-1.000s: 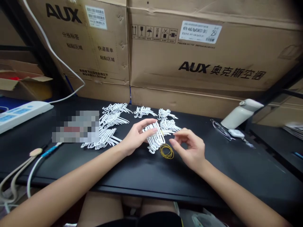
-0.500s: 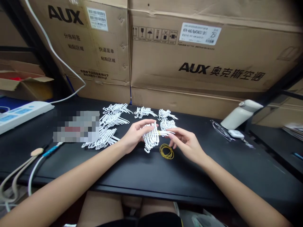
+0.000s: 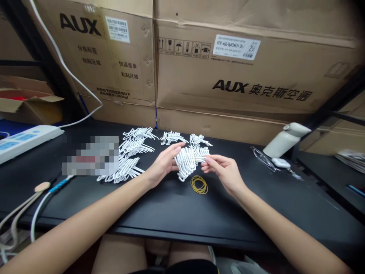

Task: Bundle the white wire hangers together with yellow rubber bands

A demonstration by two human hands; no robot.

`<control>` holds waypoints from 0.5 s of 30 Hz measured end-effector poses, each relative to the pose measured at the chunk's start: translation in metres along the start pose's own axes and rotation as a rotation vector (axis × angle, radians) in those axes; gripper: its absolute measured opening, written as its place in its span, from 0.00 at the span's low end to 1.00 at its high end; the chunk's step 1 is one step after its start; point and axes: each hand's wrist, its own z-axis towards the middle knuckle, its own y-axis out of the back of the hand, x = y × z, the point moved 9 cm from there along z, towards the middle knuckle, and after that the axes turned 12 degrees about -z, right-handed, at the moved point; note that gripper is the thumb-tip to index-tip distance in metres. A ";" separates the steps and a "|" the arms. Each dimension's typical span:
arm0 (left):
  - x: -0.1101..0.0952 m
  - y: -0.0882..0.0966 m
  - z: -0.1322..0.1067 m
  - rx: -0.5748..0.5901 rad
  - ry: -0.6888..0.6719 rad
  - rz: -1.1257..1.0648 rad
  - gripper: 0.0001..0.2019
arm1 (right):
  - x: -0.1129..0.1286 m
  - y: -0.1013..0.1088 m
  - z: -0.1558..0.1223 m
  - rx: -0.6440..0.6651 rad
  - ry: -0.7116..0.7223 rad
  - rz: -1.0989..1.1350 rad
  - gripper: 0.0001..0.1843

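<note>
A bundle of white hooks [image 3: 186, 163] is between my two hands, its curved ends to the left and straight ends to the right. A yellow rubber band circles the straight ends. My left hand [image 3: 163, 164] is curled loosely at the hooked side, thumb raised along the top edge and fingertips partly hidden by the bundle. With thumb and fingers, my right hand [image 3: 224, 169] pinches the straight ends. Loose yellow rubber bands [image 3: 199, 185] lie on the black table [image 3: 171, 209] just below the bundle.
More white hook piles [image 3: 127, 170] lie behind my hands. To the left are a blurred-out item [image 3: 91, 156], a power strip [image 3: 28, 140] and cables. At the right are a white bottle [image 3: 286, 140], glasses [image 3: 262, 159] and a small white case [image 3: 281, 163]. Large cartons [image 3: 228, 102] stand behind.
The bundle has turned slightly and shifted a little right. My left thumb has lifted from its front to the top edge. My right fingers have closed on the straight ends.
</note>
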 end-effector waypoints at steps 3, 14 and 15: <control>-0.005 0.003 0.001 -0.023 -0.056 -0.045 0.24 | -0.003 0.020 0.010 -0.108 -0.024 0.105 0.13; -0.016 0.008 -0.003 -0.079 -0.092 -0.022 0.24 | -0.053 0.145 0.053 -0.598 -0.210 0.404 0.04; -0.016 0.008 -0.003 -0.077 -0.092 -0.021 0.24 | -0.057 0.152 0.054 -0.616 -0.224 0.404 0.11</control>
